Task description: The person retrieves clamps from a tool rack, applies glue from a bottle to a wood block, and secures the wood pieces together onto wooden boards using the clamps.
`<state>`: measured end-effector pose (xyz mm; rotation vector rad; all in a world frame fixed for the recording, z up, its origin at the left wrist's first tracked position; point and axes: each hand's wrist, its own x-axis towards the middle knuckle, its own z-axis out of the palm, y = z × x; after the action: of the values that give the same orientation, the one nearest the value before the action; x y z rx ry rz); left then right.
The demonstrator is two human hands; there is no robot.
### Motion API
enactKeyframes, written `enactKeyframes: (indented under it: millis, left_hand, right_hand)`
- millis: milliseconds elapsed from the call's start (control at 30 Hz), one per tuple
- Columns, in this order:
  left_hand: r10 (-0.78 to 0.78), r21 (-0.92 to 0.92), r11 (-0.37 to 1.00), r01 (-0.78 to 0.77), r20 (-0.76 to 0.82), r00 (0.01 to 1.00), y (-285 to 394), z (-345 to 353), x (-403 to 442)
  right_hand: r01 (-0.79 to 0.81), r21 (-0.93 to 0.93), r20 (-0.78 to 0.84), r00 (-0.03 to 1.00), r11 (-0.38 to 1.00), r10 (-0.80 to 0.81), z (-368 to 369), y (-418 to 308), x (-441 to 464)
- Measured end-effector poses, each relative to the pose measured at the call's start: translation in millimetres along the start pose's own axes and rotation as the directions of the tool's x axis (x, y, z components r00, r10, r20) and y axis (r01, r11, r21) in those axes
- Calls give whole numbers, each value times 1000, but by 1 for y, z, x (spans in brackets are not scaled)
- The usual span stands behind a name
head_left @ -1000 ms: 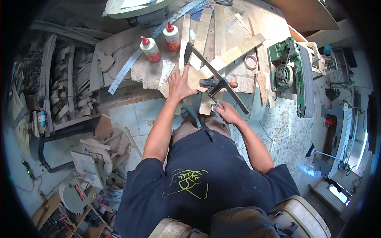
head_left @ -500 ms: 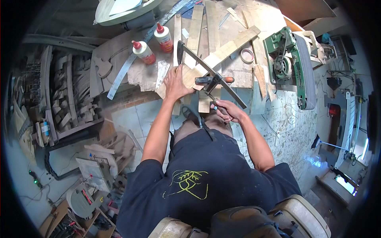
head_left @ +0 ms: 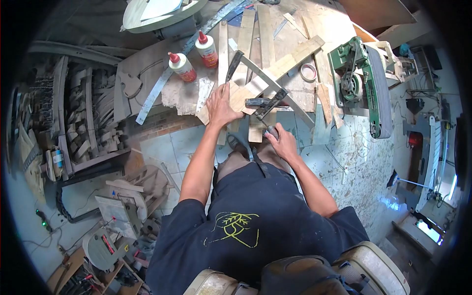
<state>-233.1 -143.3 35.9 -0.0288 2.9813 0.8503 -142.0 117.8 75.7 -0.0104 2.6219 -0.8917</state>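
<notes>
My left hand (head_left: 222, 106) grips the edge of a wooden board (head_left: 239, 96) at the front of the bench, fingers on top and thumb toward the clamp. A metal bar clamp (head_left: 262, 77) lies slanted across the boards, its fixed jaw near my left fingertips. The fingers of my right hand (head_left: 283, 143) are wrapped round the clamp's screw handle (head_left: 270, 132), below the sliding arm. Just behind that arm is a dark-handled tool (head_left: 257, 102), partly covered. A long pale wood strip (head_left: 297, 55) runs diagonally away under the clamp.
Two red-capped glue bottles (head_left: 207, 51) stand behind my left hand. A roll of tape (head_left: 308, 72) lies right of the clamp. The green belt sander (head_left: 348, 78) is at the bench's right end. A rack of wood offcuts (head_left: 81, 110) stands at left.
My right hand has turned on the handle, its back now facing up. The clamp has shifted slightly right, and its arm now covers the dark tool's orange end. The left hand stays on the board.
</notes>
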Motion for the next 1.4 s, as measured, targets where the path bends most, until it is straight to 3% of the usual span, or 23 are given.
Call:
enactKeyframes:
  millis: [233,433,533,733,833,933,1033,1067,1167,1267,1333,1400]
  left_hand:
    - [6,4,1000,-6,-23,1000,5,0,-4]
    - [2,12,1000,-2,2,1000,6,1,-1]
    - [3,34,999,-3,-7,1000,7,2,-2]
    - [8,20,1000,-8,-14,1000,4,3,-3]
    - [-3,29,1000,4,-12,1000,7,2,-5]
    - [-15,44,999,15,2,1000,10,0,-4]
    - [30,-18,999,-29,52,998,5,-11,1]
    - [55,-51,997,-52,74,996,2,-16,4]
    - [-24,-451,891,55,73,997,-34,-13,40]
    - [-122,-558,829,45,-101,987,-20,-5,97]
    - [-151,-516,838,177,93,984,-8,6,128]
    - [-235,-488,781,389,348,908,-13,30,157]
  right_hand:
    - [69,29,-47,997,997,-68,7,7,-1]
    - [25,56,4,1000,998,-26,-2,5,-1]
    - [-111,274,128,989,955,79,-5,6,2]
    - [-2,287,54,998,958,-15,-7,7,1]
    - [-425,465,449,869,777,207,-17,6,5]
    - [-304,398,379,914,865,146,-19,6,4]
    - [-40,296,129,992,954,1,-8,11,1]
    - [-35,278,118,993,960,2,-6,13,1]
    - [-22,251,97,995,968,-2,-3,13,-4]
    - [-18,261,92,996,965,-7,-6,10,1]
    - [-64,257,129,991,964,31,-12,4,-4]
    - [-60,248,116,993,967,32,-9,6,-4]
